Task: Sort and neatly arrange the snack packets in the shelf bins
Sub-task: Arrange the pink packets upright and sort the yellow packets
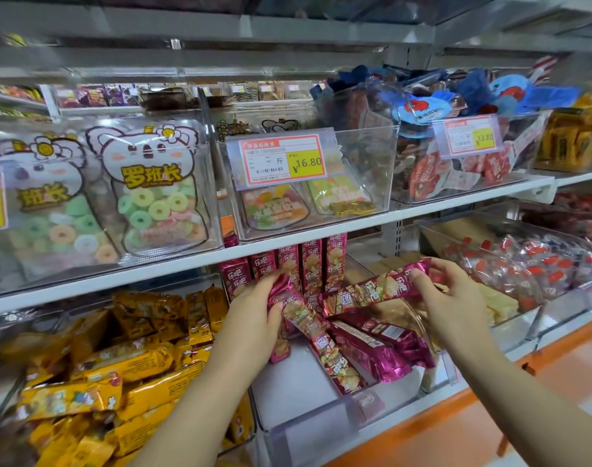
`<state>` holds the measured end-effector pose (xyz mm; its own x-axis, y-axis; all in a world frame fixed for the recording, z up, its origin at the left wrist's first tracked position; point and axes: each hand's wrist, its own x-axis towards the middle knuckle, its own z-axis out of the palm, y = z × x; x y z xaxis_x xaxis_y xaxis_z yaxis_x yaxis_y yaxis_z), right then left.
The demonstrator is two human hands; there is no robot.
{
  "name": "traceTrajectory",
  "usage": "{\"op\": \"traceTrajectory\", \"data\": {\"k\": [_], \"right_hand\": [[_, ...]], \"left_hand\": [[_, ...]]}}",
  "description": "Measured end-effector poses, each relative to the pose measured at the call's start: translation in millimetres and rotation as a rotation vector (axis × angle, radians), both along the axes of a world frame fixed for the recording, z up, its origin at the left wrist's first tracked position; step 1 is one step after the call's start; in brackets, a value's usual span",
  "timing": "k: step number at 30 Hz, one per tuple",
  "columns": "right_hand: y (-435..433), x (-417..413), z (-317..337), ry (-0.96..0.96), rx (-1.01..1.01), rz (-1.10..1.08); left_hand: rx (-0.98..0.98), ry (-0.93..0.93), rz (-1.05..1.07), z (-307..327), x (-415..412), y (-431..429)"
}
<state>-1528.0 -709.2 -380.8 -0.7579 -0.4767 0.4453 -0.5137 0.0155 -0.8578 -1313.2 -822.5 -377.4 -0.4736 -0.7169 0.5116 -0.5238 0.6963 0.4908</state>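
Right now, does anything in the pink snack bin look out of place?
Yes. Several pink packets lie crisscrossed at the bin's front, while those behind stand upright in a row. Both hands, left and right, grip loose packets.

Long magenta foil snack packets fill the clear bin [321, 423] on the lower shelf. A row of them [288, 264] stands upright at the back, side by side, labels facing out. In front, several lie loose and crossed — one [321, 345] slants down toward the bin's front wall, two more [382, 348] lie beside it, back sides up. One packet [372, 291] is held nearly level above the pile, pinched at its right end; another [283, 291] — possibly crumpled, it is partly hidden — sits under the other hand.
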Motion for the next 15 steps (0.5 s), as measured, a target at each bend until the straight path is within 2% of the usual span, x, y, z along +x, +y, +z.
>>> {"op": "traceTrajectory", "data": {"k": [2,6,15], "right_hand": [[0,1,1,-0.01,-0.034,0.0],[-1,11,-1,0.145,-0.007,0.062],[-41,13,0,0.44,0.103,0.172]], "left_hand": [[-0.066,-0.013,0.028,2,-6,-2],[-0.178,-0.089,0.037,3,-19,-7],[-0.393,-0.315,0.227,4,-52,-30]]}}
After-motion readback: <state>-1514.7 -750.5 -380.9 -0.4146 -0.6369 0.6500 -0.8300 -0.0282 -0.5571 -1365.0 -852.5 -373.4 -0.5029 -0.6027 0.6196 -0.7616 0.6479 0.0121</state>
